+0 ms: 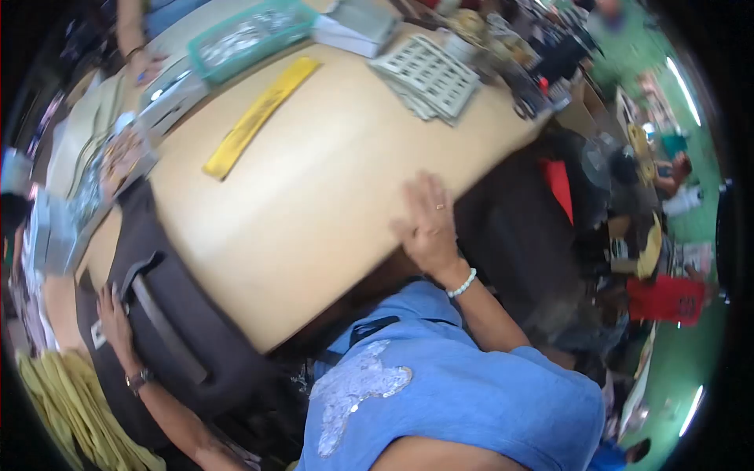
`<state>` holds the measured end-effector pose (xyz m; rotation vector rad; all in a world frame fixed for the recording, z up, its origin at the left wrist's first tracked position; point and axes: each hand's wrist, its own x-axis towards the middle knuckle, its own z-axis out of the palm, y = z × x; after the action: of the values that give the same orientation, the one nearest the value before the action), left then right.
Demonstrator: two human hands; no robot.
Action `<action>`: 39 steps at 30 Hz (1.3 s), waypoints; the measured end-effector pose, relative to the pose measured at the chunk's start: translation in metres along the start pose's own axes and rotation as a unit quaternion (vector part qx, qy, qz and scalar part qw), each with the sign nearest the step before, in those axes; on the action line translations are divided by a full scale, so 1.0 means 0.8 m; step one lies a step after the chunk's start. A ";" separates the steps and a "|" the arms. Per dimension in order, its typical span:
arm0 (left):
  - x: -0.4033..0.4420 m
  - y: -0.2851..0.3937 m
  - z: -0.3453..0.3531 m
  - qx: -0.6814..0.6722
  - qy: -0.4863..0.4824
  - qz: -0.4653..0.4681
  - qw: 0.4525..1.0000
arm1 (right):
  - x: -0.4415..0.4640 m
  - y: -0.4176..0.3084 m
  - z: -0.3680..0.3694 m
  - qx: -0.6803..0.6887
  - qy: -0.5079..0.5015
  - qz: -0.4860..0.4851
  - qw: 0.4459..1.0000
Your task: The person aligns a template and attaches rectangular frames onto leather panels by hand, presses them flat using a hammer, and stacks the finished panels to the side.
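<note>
On the left, my left hand lies with spread fingers on a dark fabric piece that hangs over the table's edge. A dark strap-like strip runs along this fabric beside the hand. My right hand, slightly blurred, is at the near edge of the pale table, fingers apart and holding nothing. A yellow strip with dark markings lies farther back on the table.
A teal tray of small pieces, a white box and stacked grid-patterned cards line the back. Scissors lie at the right corner. Another person's hand is at back left. Yellow cloth hangs lower left.
</note>
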<state>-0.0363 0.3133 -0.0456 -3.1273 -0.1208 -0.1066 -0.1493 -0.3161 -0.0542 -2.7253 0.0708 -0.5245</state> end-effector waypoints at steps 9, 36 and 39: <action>-0.020 0.108 -0.078 0.321 0.139 -0.020 0.937 | -0.018 0.246 0.025 -0.153 0.040 0.307 0.938; -0.128 0.509 -0.095 -0.575 -0.141 0.187 0.784 | 0.119 0.028 -0.172 0.689 0.368 0.263 0.567; -0.137 0.545 -0.096 -0.709 -0.183 0.191 0.654 | 0.169 -0.060 -0.123 0.486 0.276 0.045 0.828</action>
<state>-0.1164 -0.1309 0.0200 -4.4487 1.2508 0.8900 -0.0605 -0.3208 0.0955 -1.5131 0.0555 -0.9749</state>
